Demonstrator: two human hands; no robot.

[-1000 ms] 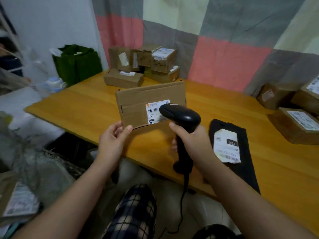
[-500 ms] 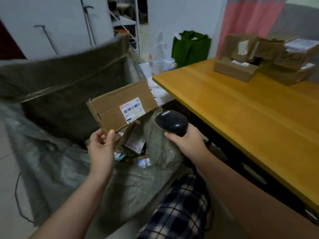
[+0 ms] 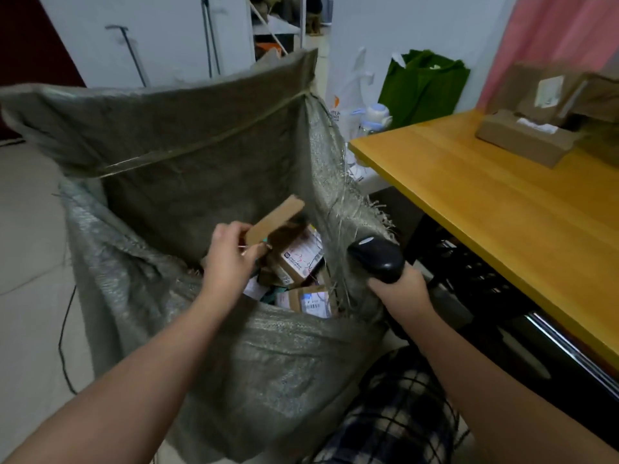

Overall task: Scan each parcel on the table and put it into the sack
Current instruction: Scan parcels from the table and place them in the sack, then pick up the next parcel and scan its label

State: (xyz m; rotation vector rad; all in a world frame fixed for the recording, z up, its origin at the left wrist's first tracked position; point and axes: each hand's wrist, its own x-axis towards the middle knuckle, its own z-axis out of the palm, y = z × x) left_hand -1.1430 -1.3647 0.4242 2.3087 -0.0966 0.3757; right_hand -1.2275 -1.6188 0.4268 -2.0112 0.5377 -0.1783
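1. Progress (my read): left hand (image 3: 231, 259) has a flat brown cardboard parcel (image 3: 274, 218) tilted over the mouth of the grey-green woven plastic sack (image 3: 187, 135), not yet let go, so this one's at the drop-in step. Its label isn't in view, so can't tell if it's scanned.
2. Done: several labelled cardboard parcels (image 3: 301, 257) lie inside the sack, below the held one.
3. To do: at least a few brown cardboard boxes (image 3: 522, 142) sit far right on the yellow wooden surface (image 3: 485, 209). Rest of surface is out of frame, so prob. mid-task.
4. Left hand: thumb & fingers pinch the parcel's near-left end, above the sack opening.
5. Right hand (image 3: 398, 293): wrapped round the handle of a black handheld scanner (image 3: 376, 259), just right of the sack's frayed edge, left of the surface. Looks idle.
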